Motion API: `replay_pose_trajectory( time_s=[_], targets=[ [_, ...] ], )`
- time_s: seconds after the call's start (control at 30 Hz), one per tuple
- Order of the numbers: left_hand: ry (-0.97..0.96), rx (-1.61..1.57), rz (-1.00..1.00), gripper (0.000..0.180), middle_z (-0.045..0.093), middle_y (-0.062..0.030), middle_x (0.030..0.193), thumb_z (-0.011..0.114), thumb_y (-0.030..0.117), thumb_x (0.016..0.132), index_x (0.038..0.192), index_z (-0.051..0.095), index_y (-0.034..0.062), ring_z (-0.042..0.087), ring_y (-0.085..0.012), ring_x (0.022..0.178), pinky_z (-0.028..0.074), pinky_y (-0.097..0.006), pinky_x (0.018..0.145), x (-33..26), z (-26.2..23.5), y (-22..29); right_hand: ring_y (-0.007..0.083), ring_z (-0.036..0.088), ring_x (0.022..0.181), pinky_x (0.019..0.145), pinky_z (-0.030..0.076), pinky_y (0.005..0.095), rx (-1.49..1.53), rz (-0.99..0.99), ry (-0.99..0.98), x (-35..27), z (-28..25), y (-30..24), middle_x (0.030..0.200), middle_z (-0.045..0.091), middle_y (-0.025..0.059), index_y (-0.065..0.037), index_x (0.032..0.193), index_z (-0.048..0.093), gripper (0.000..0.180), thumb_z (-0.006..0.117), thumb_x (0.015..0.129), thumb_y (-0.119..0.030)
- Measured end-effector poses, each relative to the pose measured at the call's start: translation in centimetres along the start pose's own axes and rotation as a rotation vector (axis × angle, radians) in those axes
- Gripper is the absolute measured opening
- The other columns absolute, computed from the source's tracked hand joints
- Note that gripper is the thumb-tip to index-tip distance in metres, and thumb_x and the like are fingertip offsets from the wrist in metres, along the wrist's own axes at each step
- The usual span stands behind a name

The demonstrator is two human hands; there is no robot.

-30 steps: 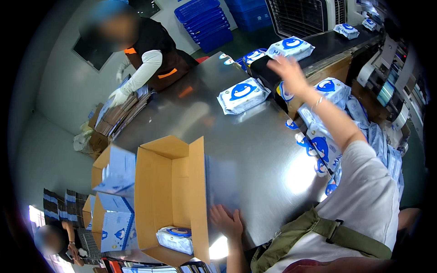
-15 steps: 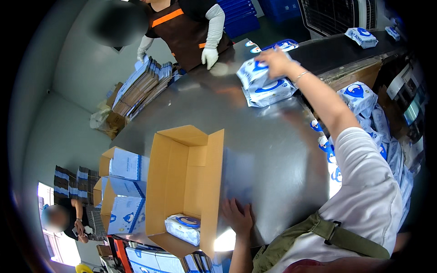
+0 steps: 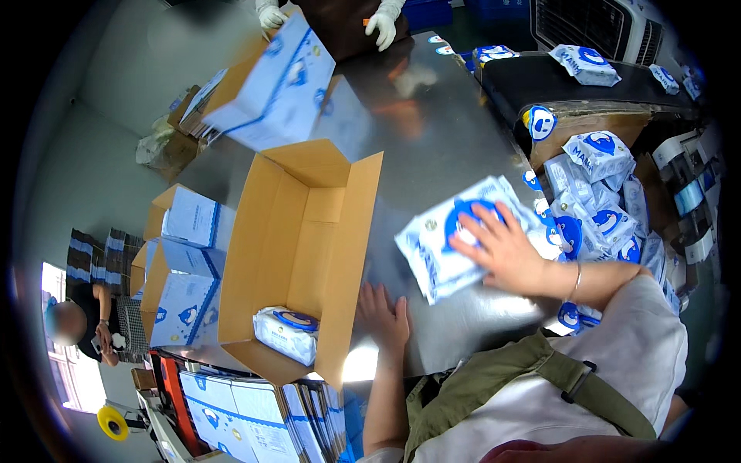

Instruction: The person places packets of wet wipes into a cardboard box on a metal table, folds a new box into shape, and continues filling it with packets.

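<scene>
1. Though up at the far end of the surface [image 3: 444, 154] half a second ago, now near the body with the right hand [image 3: 498, 251], spread over a white-and-blue pack [image 3: 428, 255] (whether gripping, cannot tell).
2. Thus nearer the open carton [image 3: 258, 224], lying just right of it, with another pack [image 3: 285, 337] at its near end.
3. With the left hand [image 3: 384, 316], resting beside the flap, fingers loosely parted, holding nothing visible.
4. Rightward, close to the edge, with loose packs [image 3: 590, 212] heaped beyond; farward, freer over bare metal; leftward, narrow.
5. Limited at far left by a blurred blue-and-white carton [image 3: 285, 92], newly there near a co-worker's gloved hand [image 3: 272, 17].
</scene>
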State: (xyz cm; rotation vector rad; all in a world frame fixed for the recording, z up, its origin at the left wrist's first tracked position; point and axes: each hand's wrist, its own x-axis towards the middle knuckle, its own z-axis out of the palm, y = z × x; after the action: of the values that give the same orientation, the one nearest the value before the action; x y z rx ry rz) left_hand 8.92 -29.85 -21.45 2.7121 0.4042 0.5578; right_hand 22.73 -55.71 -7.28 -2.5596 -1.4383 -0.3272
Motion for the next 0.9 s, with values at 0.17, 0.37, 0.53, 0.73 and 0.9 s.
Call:
replay_pose_trajectory(
  time_s=[0.17,0.37,0.53,0.73,0.9],
  targets=[
    [0.072,-0.193,-0.052,0.049,0.048,-0.0256,0.133,0.062,0.032,0.085,0.12,0.055,-0.0024,0.042,-0.0426,0.125,0.028,-0.056,0.105,0.1,0.5,-0.7,0.0361,0.043,0.126,0.105,0.03,0.0524,0.04,-0.034,-0.07,1.8,-0.9,-0.7,0.137,0.044,0.0161,-0.018,0.14,0.039,0.104,0.086,0.048,-0.027],
    [0.048,-0.331,0.077,0.08,0.03,-0.0283,0.144,0.077,0.025,0.071,0.137,0.038,-0.0015,0.026,-0.0442,0.135,0.02,-0.058,0.109,1.3,-4.1,6.4,0.0365,0.053,0.119,0.097,0.043,0.0415,0.652,0.145,-0.74,14.4,4.5,9.8,0.128,0.055,0.0223,-0.007,0.136,0.045,0.109,0.091,0.044,-0.042],
    [-0.14,0.104,0.227,0.099,0.019,-0.0313,0.148,0.081,0.028,0.064,0.142,0.029,-0.0014,0.015,-0.0463,0.14,0.013,-0.063,0.11,3.3,-8.1,9.5,0.0371,0.059,0.11,0.091,0.047,0.0422,0.507,-0.115,-0.699,13.2,4.9,4.2,0.118,0.061,0.0215,-0.006,0.132,0.047,0.105,0.085,0.048,-0.057],
    [-0.551,0.194,0.399,0.117,0.02,-0.0306,0.148,0.087,0.035,0.051,0.143,0.026,-0.0013,0.016,-0.0449,0.141,0.012,-0.063,0.11,2.6,-11.6,8.1,0.0408,0.06,0.105,0.089,0.048,0.0431,0.575,-0.192,-0.613,8.8,3.6,-2.6,0.111,0.062,0.026,-0.002,0.142,0.03,0.111,0.077,0.06,-0.06],
    [-0.56,0.198,0.395,0.114,0.023,-0.0291,0.148,0.086,0.034,0.052,0.143,0.025,-0.0002,0.02,-0.0435,0.14,0.013,-0.061,0.11,3.1,-11.2,8.7,0.0371,0.038,0.133,0.109,0.033,0.0426,0.902,-0.154,-0.183,7.1,4.2,6.4,0.14,0.041,0.026,-0.001,0.141,0.033,0.089,0.076,0.073,-0.039]
  ],
)
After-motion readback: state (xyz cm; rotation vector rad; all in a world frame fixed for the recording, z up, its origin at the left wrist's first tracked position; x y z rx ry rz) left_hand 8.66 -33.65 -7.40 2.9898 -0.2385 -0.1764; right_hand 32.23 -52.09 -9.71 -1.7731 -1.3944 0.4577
